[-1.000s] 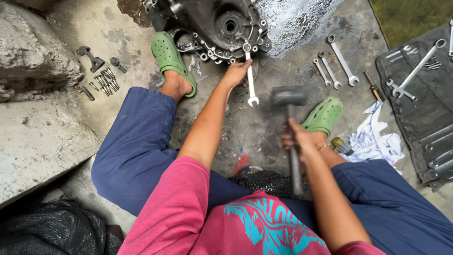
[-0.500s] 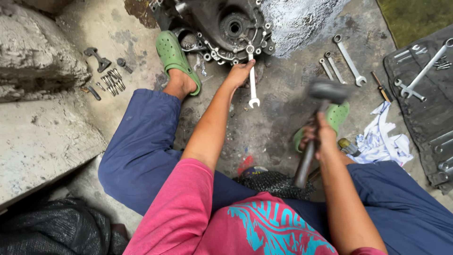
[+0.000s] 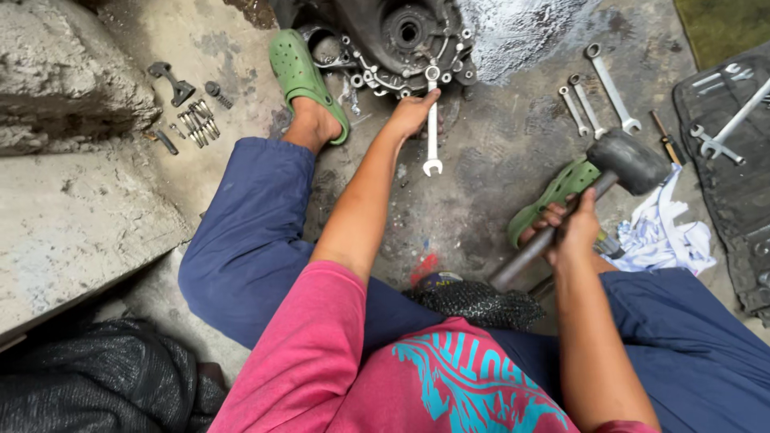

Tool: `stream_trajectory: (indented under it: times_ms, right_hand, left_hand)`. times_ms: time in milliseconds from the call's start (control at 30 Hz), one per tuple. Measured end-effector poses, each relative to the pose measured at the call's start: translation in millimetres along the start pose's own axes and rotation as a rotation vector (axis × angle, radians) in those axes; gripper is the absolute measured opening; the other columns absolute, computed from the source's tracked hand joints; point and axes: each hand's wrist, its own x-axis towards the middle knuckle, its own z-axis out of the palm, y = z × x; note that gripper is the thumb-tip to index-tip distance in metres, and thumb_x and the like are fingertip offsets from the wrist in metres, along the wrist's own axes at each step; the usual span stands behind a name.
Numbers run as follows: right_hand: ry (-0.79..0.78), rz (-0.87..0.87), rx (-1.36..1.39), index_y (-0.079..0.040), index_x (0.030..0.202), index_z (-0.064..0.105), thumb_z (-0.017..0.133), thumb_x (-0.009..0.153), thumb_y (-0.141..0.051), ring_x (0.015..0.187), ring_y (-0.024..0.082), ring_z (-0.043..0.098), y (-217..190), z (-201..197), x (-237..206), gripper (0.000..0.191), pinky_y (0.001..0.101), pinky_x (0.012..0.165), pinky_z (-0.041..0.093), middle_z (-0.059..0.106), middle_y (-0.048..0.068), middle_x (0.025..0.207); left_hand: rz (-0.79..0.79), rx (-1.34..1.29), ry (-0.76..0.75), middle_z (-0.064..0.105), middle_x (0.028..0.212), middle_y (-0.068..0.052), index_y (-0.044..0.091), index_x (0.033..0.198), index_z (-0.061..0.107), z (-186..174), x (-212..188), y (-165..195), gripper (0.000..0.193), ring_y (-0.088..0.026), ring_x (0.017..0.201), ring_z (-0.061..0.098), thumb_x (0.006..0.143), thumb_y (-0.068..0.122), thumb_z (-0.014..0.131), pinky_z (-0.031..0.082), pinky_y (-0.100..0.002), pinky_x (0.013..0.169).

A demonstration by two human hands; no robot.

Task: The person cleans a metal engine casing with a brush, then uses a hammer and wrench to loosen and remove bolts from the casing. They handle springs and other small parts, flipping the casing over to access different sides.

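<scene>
I sit on a concrete floor facing a dark metal engine casing (image 3: 393, 36). My left hand (image 3: 411, 112) grips the upper shaft of a silver combination spanner (image 3: 432, 132), whose ring end sits on a bolt at the casing's lower rim and whose open end points toward me. My right hand (image 3: 566, 231) is closed around the handle of a black rubber mallet (image 3: 627, 160), its head raised off to the right, well apart from the spanner.
Three spanners (image 3: 597, 92) lie on the floor right of the casing. A black tool roll (image 3: 734, 152) with more spanners sits at far right, a white rag (image 3: 666, 232) beside it. Loose bolts and small parts (image 3: 192, 116) lie at left near a concrete step (image 3: 72, 224).
The mallet head has swung up and to the right, away from the spanner, with my right hand following. My left hand stays on the spanner at the casing.
</scene>
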Motion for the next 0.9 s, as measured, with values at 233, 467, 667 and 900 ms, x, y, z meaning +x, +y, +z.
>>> stream_trajectory:
  times_ms: [233,467,667,900]
  right_hand:
    - [-0.148,0.270,-0.342,-0.019,0.099,0.055,0.058,0.100,-0.051,0.047,0.008,0.041,40.2,34.9,12.1,0.033,0.0277,0.046,0.039,0.050,-0.002,0.066]
    - [0.060,-0.090,0.122,-0.020,0.097,0.049,0.050,0.103,-0.054,0.049,0.007,0.042,20.8,19.5,-4.3,0.035,0.0303,0.047,0.041,0.045,-0.005,0.065]
    - [-0.348,0.372,-0.202,-0.017,0.100,0.052,0.059,0.107,-0.045,0.053,0.007,0.042,90.1,34.1,11.1,0.029,0.0263,0.049,0.037,0.050,-0.005,0.071]
    - [0.162,0.026,0.080,-0.014,0.085,0.047,0.050,0.102,-0.054,0.047,0.015,0.046,66.0,45.3,8.9,0.044,0.0346,0.047,0.046,0.046,0.001,0.063]
  left_hand:
    - [0.023,0.087,-0.010,0.074,0.069,-0.018,-0.006,0.077,0.074,-8.0,-3.9,-0.6,0.062,-0.028,0.056,0.074,0.095,0.052,0.064,0.062,-0.039,0.052]
    - [0.093,0.066,-0.054,0.075,0.071,-0.017,-0.007,0.079,0.075,-17.1,-7.5,-5.1,0.064,-0.028,0.058,0.074,0.096,0.053,0.061,0.060,-0.038,0.058]
    - [0.011,0.101,-0.052,0.079,0.079,-0.018,-0.006,0.089,0.078,-25.2,-11.7,-5.7,0.066,-0.025,0.070,0.078,0.097,0.055,0.056,0.057,-0.036,0.070]
    - [0.038,0.252,-0.077,0.081,0.081,-0.016,-0.003,0.091,0.082,-31.2,-17.8,-1.8,0.072,-0.021,0.077,0.077,0.098,0.061,0.049,0.054,-0.032,0.077]
